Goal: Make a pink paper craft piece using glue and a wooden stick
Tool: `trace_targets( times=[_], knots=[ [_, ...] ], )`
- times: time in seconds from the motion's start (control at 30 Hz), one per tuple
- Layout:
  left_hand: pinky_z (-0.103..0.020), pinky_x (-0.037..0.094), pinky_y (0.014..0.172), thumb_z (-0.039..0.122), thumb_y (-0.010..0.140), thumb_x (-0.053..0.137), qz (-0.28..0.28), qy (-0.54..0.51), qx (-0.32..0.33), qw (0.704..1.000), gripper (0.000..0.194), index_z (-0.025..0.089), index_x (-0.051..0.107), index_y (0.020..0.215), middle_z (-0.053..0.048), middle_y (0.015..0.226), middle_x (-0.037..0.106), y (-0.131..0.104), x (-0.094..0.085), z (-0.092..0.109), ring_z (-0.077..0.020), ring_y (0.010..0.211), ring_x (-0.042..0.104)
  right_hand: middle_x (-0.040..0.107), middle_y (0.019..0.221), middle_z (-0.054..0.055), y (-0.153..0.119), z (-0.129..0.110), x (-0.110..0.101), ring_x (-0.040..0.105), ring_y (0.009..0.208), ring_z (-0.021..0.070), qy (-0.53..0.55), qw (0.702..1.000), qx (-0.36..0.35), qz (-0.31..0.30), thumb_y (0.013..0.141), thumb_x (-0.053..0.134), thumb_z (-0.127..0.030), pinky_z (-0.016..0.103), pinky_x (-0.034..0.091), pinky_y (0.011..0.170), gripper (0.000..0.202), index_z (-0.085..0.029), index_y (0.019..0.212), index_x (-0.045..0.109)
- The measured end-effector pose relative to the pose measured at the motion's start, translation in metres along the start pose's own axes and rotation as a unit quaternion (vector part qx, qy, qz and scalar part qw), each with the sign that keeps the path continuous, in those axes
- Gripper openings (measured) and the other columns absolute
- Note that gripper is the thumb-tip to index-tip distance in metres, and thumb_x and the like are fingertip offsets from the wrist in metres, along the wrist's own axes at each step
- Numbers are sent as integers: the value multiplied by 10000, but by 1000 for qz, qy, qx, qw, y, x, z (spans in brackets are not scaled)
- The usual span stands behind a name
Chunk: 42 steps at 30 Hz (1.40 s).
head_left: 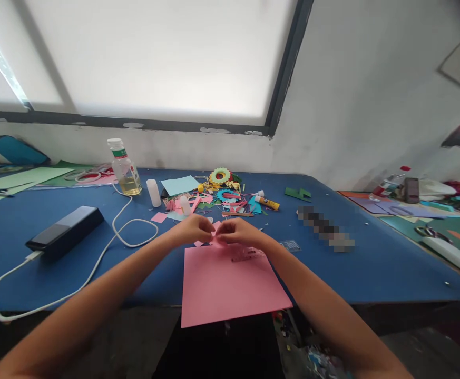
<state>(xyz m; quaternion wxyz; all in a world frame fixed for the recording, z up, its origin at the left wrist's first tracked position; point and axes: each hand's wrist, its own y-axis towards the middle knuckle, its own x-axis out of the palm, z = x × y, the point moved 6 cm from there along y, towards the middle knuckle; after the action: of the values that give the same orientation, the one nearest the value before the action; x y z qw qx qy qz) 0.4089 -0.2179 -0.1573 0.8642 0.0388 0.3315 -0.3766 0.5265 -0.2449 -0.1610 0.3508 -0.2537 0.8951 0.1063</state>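
Note:
My left hand (193, 230) and my right hand (237, 232) meet just above the back edge of a large pink sheet (230, 287). Between their fingertips is a small pink paper piece (215, 235), pinched from both sides; its exact shape is partly hidden by the fingers. The large sheet lies flat and overhangs the front edge of the table. A clear plastic item (247, 255) rests on the sheet below my right hand.
Paper scraps (204, 200), a glue tube (267, 202) and white bottles (153, 193) lie behind my hands. On the left are an oil-coloured bottle (126, 171), a black power bank (66, 231) and its white cable (107, 247). Scissors (433, 232) lie far right.

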Motion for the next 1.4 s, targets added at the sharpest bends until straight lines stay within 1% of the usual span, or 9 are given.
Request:
trace_targets(
  times=[0.13, 0.23, 0.3, 0.43, 0.6, 0.8, 0.97, 1.2, 1.4],
  knots=[
    [-269, 489, 624, 275, 835, 558, 11, 53, 15, 998, 174, 104, 591, 839, -7, 770, 596, -22, 10, -8, -114, 677, 570, 616, 839, 17, 0, -11, 22, 593, 683, 114, -66, 997, -33, -20, 892, 514, -290, 273, 509, 617, 184, -127, 916, 594],
    [-227, 434, 569, 171, 759, 590, 51, 73, 36, 995, 62, 129, 622, 790, 15, 652, 579, -29, 12, -9, -108, 612, 539, 608, 771, 7, -1, -18, 25, 577, 675, 117, -115, 990, -82, 1, 873, 534, -252, 271, 487, 623, 147, -132, 830, 606],
    [-203, 395, 527, 128, 723, 569, 62, 78, 55, 994, 95, 145, 648, 773, 15, 616, 577, -31, 12, -8, -104, 576, 519, 616, 788, 34, -3, -22, 23, 571, 696, 131, -140, 982, -124, 5, 844, 546, -191, 270, 468, 638, 112, -147, 786, 631],
    [-177, 385, 521, 86, 702, 553, 24, 85, 124, 988, 158, 161, 682, 754, -3, 682, 604, -30, 9, -3, -83, 560, 510, 632, 856, 93, -12, -25, 21, 573, 749, 161, -169, 967, -191, 2, 878, 471, -199, 276, 455, 659, 198, -167, 865, 666],
    [-169, 413, 578, 84, 749, 530, -31, 90, 195, 976, 203, 141, 683, 869, -42, 805, 621, -29, 8, -3, -81, 622, 536, 629, 935, 115, -23, -23, 20, 565, 821, 182, -177, 958, -226, 18, 906, 432, -170, 305, 464, 695, 231, -131, 985, 646],
    [-178, 451, 657, 94, 822, 477, -15, 158, 284, 945, 201, 121, 664, 890, -68, 829, 619, -31, 11, -1, -111, 718, 591, 648, 818, 114, -24, -31, 21, 554, 729, 179, -252, 904, -346, 8, 897, 413, -63, 298, 469, 636, 238, -30, 962, 640],
    [-183, 467, 657, 111, 842, 464, -1, 182, 322, 929, 193, 115, 655, 869, -72, 838, 614, -31, 12, -1, -117, 717, 594, 654, 802, 114, -23, -30, 19, 552, 726, 185, -244, 898, -366, 8, 899, 407, -47, 302, 470, 609, 232, 1, 966, 623],
    [-175, 474, 654, 83, 822, 496, 1, 160, 315, 936, 176, 110, 652, 899, -63, 843, 615, -30, 11, -1, -112, 717, 594, 651, 819, 110, -24, -28, 20, 550, 732, 187, -235, 907, -350, -11, 922, 362, -59, 310, 465, 616, 268, -6, 943, 624],
    [-209, 468, 666, 105, 861, 442, -13, 214, 358, 909, 203, 112, 631, 933, -78, 877, 611, -35, 11, 0, -132, 749, 579, 648, 822, 106, -21, -28, 20, 558, 762, 188, -231, 907, -350, -36, 927, 344, -51, 306, 465, 644, 279, -3, 963, 616]
  ],
)
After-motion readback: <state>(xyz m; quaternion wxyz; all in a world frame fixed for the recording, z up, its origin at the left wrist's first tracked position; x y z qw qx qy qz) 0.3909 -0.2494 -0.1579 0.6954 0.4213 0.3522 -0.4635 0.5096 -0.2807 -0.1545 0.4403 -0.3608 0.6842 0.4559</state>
